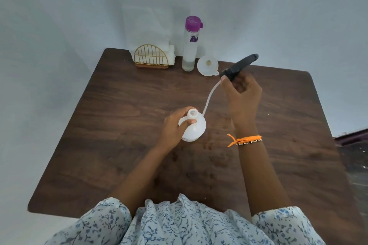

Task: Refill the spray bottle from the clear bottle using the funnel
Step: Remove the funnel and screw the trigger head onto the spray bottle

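My left hand (175, 125) grips the white spray bottle (194, 127) at its shoulder, fingers (190, 121) curled round the neck; the bottle stands on the bench (119, 125) near the middle, mouth open and facing up. My right hand (242, 93) is clamped on the black trigger head (239, 67), lifted clear, with its dip tube (209, 97) trailing down-left, tip just beside the bottle mouth.

Risks as I judge them:
- The dip tube may drip on the bench, or flick the bottle neck as the head swings off.
- The tube tip looks close enough to snag the mouth rim, which could tip the light bottle if my left grip is loose.
- The trigger head sits near the funnel (208, 65); setting it down there could knock the funnel, or the clear bottle (190, 45) just left of it.
- The clear bottle is tall and narrow with its purple cap on, so it is easy to topple when I reach for it.

Orientation: the spray bottle's long axis is upright, mouth up. The trigger head's long axis runs lower-left to upper-right, its far end pointing up-right and away from me. The funnel rests wide mouth up at the back edge. The clear bottle stands upright, liquid low.
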Motion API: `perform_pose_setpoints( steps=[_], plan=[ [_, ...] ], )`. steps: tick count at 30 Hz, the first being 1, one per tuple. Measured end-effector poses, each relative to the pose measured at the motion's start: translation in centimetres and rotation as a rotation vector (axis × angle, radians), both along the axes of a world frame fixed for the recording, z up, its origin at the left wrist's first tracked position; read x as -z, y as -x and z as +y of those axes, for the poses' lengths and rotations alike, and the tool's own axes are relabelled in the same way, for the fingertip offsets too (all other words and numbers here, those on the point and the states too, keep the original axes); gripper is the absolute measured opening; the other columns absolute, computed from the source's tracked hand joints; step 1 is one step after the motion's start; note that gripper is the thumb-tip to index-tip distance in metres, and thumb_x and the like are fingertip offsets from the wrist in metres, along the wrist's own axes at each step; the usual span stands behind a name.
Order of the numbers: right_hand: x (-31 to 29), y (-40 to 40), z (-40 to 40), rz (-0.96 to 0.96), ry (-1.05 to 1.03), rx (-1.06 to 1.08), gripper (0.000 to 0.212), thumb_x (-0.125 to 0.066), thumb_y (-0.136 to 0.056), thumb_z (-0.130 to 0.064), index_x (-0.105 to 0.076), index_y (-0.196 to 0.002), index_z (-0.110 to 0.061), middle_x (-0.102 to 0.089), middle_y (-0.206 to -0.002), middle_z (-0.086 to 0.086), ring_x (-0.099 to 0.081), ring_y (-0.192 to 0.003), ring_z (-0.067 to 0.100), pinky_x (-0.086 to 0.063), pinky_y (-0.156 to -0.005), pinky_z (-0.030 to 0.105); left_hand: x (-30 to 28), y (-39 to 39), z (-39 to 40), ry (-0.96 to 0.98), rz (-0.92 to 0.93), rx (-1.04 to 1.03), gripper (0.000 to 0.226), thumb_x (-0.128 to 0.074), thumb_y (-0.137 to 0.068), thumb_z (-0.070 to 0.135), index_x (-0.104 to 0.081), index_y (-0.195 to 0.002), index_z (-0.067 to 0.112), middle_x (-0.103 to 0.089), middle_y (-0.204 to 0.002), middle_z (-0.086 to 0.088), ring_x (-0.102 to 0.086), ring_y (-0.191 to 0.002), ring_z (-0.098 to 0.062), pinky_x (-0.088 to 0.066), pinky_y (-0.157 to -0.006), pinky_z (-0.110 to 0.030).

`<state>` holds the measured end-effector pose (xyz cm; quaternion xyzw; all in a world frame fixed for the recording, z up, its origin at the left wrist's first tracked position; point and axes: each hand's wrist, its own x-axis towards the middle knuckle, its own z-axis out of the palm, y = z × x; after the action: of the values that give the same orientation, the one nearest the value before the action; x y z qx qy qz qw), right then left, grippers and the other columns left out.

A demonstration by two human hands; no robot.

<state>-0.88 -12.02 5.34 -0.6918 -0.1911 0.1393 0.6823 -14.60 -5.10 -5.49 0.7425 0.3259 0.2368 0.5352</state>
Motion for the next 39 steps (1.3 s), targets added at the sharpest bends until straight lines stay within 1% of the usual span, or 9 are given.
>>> perform_pose_setpoints(
  steps=[8, 11, 14, 19, 23, 27, 34, 36, 39],
  plan=[
    [-4.2, 1.8, -0.9, -0.053, -0.147, 0.005, 0.021, -0.065, -0.080, -0.006, -0.068, -0.101, 0.000, -0.072, -0.090, 0.010, -0.066, -0.076, 0.009, -0.052, -0.072, 0.020, 0.0, -0.1, 0.3, 0.052, -0.013, 0.006, 0.031, -0.066, -0.084, 0.013, -0.063, -0.115, 0.015, -0.064, -0.111, 0.007, -0.058, -0.102, -0.011, -0.043, -0.080, -0.004],
    [-4.7, 2.2, -1.1, -0.048, -0.174, -0.009, 0.020, -0.065, -0.081, -0.006, -0.067, -0.100, 0.001, -0.071, -0.089, 0.014, -0.066, -0.076, 0.012, -0.052, -0.072, 0.021, -0.1, -0.1, 0.2, 0.047, -0.019, 0.009, 0.032, -0.066, -0.084, 0.012, -0.063, -0.116, 0.015, -0.063, -0.110, 0.008, -0.058, -0.101, -0.009, -0.041, -0.080, -0.002],
    [-4.6, 2.4, -1.2, -0.057, -0.171, -0.013, 0.017, -0.064, -0.081, -0.003, -0.068, -0.098, -0.001, -0.072, -0.089, 0.011, -0.067, -0.078, 0.013, -0.052, -0.073, 0.020, 0.0, -0.1, 0.3, 0.040, -0.020, 0.012, 0.032, -0.066, -0.084, 0.013, -0.063, -0.116, 0.016, -0.063, -0.109, 0.009, -0.058, -0.101, -0.009, -0.041, -0.078, -0.002],
    [-3.7, 2.5, -1.1, -0.068, -0.142, -0.050, 0.018, -0.065, -0.081, -0.005, -0.067, -0.098, -0.007, -0.072, -0.091, 0.008, -0.068, -0.083, 0.018, -0.056, -0.082, 0.032, 0.2, 0.1, 0.3, 0.031, -0.013, 0.008, 0.032, -0.066, -0.084, 0.013, -0.063, -0.116, 0.017, -0.063, -0.109, 0.010, -0.058, -0.099, -0.008, -0.042, -0.077, -0.002],
    [-4.4, 2.3, -0.8, -0.076, -0.178, -0.049, 0.018, -0.063, -0.081, -0.005, -0.067, -0.098, -0.003, -0.071, -0.090, 0.011, -0.068, -0.081, 0.019, -0.054, -0.075, 0.025, 0.1, 0.1, 0.4, 0.037, -0.007, 0.015, 0.033, -0.065, -0.085, 0.015, -0.062, -0.117, 0.018, -0.062, -0.111, 0.009, -0.056, -0.097, -0.003, -0.042, -0.075, -0.001],
    [-4.6, 2.3, -0.5, -0.088, -0.189, -0.055, 0.016, -0.063, -0.081, -0.003, -0.067, -0.097, -0.004, -0.071, -0.090, 0.013, -0.068, -0.081, 0.021, -0.053, -0.074, 0.022, 0.0, -0.1, 0.3, 0.043, -0.009, 0.008, 0.032, -0.065, -0.085, 0.014, -0.062, -0.117, 0.018, -0.061, -0.108, 0.013, -0.055, -0.096, -0.002, -0.041, -0.076, 0.000],
    [-3.1, 2.7, -0.6, -0.080, -0.157, -0.121, 0.020, -0.063, -0.080, -0.003, -0.067, -0.092, -0.018, -0.071, -0.089, 0.008, -0.068, -0.085, 0.023, -0.056, -0.084, 0.036, 0.0, 0.1, 0.3, 0.010, -0.014, 0.025, 0.030, -0.064, -0.086, 0.014, -0.063, -0.116, 0.016, -0.063, -0.108, 0.009, -0.057, -0.097, -0.008, -0.042, -0.075, -0.002],
    [-3.1, 2.7, -0.6, -0.090, -0.171, -0.125, 0.020, -0.062, -0.080, -0.002, -0.066, -0.092, -0.018, -0.071, -0.088, 0.007, -0.068, -0.085, 0.023, -0.056, -0.083, 0.034, 0.0, 0.2, 0.3, 0.012, -0.011, 0.021, 0.030, -0.064, -0.086, 0.014, -0.063, -0.116, 0.016, -0.063, -0.109, 0.008, -0.057, -0.097, -0.009, -0.042, -0.075, -0.002],
    [-3.8, 2.2, -0.5, -0.111, -0.207, -0.108, 0.016, -0.062, -0.081, -0.001, -0.065, -0.096, -0.006, -0.069, -0.088, 0.011, -0.066, -0.082, 0.022, -0.054, -0.075, 0.023, 0.1, 0.1, 0.3, 0.020, 0.002, 0.009, 0.031, -0.065, -0.085, 0.015, -0.063, -0.116, 0.016, -0.062, -0.110, 0.008, -0.056, -0.098, -0.008, -0.040, -0.073, 0.001]
  ],
)
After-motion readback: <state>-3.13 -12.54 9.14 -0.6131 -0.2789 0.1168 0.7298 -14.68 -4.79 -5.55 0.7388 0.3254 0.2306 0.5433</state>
